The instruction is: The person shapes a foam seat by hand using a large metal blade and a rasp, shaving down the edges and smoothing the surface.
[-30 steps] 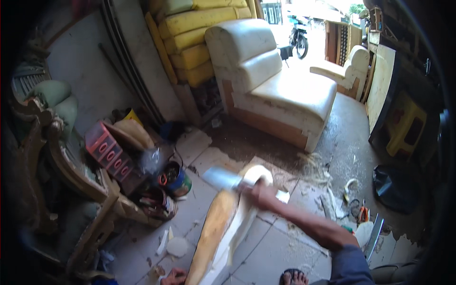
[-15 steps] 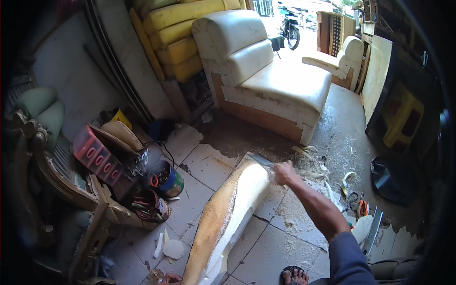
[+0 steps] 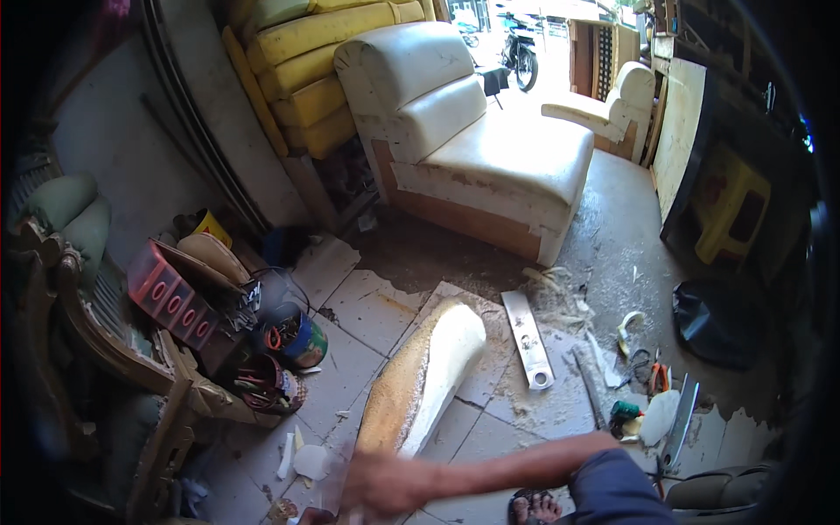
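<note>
A long, curved foam-padded piece [image 3: 402, 385], tan on its left face and white on its right, stretches from the bottom edge toward the middle of the floor. Across its near end lies my right hand [image 3: 385, 484], closed and smeared by motion. A pale flat smear sticks out left of that fist and looks like the metal blade [image 3: 333, 481] it holds. Only a sliver of my left hand [image 3: 317, 516] shows at the bottom edge, with curled fingers beside the foam piece's near end; the rest is cut off.
A flat metal tool [image 3: 528, 341] lies right of the foam piece among shavings. Farther right are orange-handled pliers [image 3: 659, 378] and a long metal strip [image 3: 680, 424]. Tins of tools [image 3: 297, 337] and a red drawer box [image 3: 166, 293] stand left. A white armless sofa seat [image 3: 490, 175] stands ahead.
My right hand has swept from the foam piece's far end back to its near end. The flat metal tool on the floor now shows where my arm was. The view has shifted slightly.
</note>
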Action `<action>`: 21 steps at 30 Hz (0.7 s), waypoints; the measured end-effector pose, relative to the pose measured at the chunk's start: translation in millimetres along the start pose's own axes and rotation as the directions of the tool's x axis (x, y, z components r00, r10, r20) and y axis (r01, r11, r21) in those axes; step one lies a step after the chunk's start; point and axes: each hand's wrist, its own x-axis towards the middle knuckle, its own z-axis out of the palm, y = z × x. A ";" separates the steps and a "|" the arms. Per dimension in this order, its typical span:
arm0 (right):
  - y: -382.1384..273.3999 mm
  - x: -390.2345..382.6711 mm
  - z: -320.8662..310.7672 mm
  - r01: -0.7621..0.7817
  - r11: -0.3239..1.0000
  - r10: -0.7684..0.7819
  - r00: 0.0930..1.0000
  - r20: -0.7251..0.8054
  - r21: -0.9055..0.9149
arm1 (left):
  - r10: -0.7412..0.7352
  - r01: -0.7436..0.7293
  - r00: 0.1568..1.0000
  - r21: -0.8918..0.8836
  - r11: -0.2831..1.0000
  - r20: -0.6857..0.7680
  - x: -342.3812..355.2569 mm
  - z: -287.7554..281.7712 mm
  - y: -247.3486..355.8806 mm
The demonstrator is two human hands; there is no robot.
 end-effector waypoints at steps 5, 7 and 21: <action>241.9 -97.5 -27.6 -0.920 0.254 0.961 0.204 -0.188 0.299 | -0.159 0.148 0.986 -0.195 0.970 -0.042 -6.0 -22.0 -29.5; 254.1 -123.2 -18.4 -0.794 0.191 0.952 0.006 -0.306 0.577 | 0.043 -0.044 0.999 -0.053 0.998 -0.033 -5.1 -30.7 -38.6; 157.6 -225.2 100.3 -0.988 -0.075 0.858 -0.133 -0.496 0.136 | -0.105 0.077 0.984 -0.191 0.979 -0.142 10.7 -127.0 -64.1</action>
